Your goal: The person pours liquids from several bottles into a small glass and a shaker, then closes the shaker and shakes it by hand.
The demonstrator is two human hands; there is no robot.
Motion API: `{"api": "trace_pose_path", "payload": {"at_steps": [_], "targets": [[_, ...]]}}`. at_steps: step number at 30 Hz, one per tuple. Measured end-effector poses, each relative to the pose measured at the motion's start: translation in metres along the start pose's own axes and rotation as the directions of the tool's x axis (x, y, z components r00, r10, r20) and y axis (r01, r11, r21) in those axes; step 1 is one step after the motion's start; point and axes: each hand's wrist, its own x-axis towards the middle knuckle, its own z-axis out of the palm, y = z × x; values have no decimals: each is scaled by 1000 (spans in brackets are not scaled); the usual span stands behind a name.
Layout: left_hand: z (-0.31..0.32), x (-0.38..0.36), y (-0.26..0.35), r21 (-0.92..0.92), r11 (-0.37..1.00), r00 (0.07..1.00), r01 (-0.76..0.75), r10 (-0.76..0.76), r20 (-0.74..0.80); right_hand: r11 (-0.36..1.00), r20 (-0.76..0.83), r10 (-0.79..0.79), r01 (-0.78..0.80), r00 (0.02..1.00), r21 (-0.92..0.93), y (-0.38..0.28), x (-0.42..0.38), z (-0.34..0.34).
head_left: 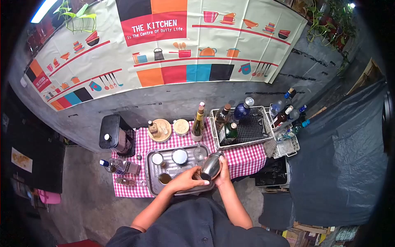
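A shiny metal shaker (pixel 211 166) is held between my two hands, tilted, above the right front part of a grey metal tray (pixel 150 175). My left hand (pixel 187 180) is closed round its lower left end. On its right side, my right hand (pixel 223 171) wraps round it near the upper end. On the tray stand a glass with a white top (pixel 158 159), a round container of white contents (pixel 180 156), a cup of dark liquid (pixel 165 178) and a clear glass (pixel 199 154).
Bottles (pixel 123 166) stand at the table's left, near a black container (pixel 117 133). Behind the tray are a wooden plate (pixel 164 137), a pale bowl (pixel 181 127) and a tall bottle (pixel 198 126). A wire basket (pixel 251 144) with bottles is at the right.
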Motion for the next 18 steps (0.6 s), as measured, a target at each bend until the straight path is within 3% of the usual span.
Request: {"api": "trace_pose_path", "payload": {"at_steps": [3, 6, 7, 8, 9, 11, 12, 13, 15, 17, 18], "targets": [[15, 0, 18, 62, 997, 994, 51, -45, -100, 970, -74, -231, 224, 970, -98, -7, -6, 10], [21, 8, 5, -123, 991, 995, -58, 48, -86, 786, 269, -471, 538, 840, -305, -32, -14, 28], [25, 12, -4, -83, 985, 981, -153, 141, -133, 700, 398, -499, 628, 770, -338, -38, -18, 37], [28, 15, -9, -118, 970, 968, -212, 191, -165, 597, 508, -489, 697, 709, -398, -44, -27, 50], [30, 18, -11, -149, 951, 950, -271, 240, -200, 337, 711, -472, 852, 521, -401, -54, -27, 59], [31, 20, -4, -333, 907, 958, -257, 194, -211, 155, 853, -377, 932, 362, -327, -59, -28, 70], [29, 17, 4, -323, 893, 942, -313, 247, -227, 141, 871, -351, 939, 344, -314, -63, -31, 78], [26, 15, 4, -319, 908, 959, -272, 226, -173, 126, 890, -292, 937, 350, -327, -71, -35, 89], [27, 12, 2, -361, 889, 952, -281, 208, -226, 128, 899, -214, 923, 383, -363, -74, -38, 98], [23, 8, -3, -336, 893, 945, -300, 230, -232, 164, 877, -167, 890, 450, -425, -74, -37, 102], [21, 8, -6, -307, 896, 939, -320, 258, -227, 218, 820, -164, 831, 548, -512, -69, -36, 100]]}}
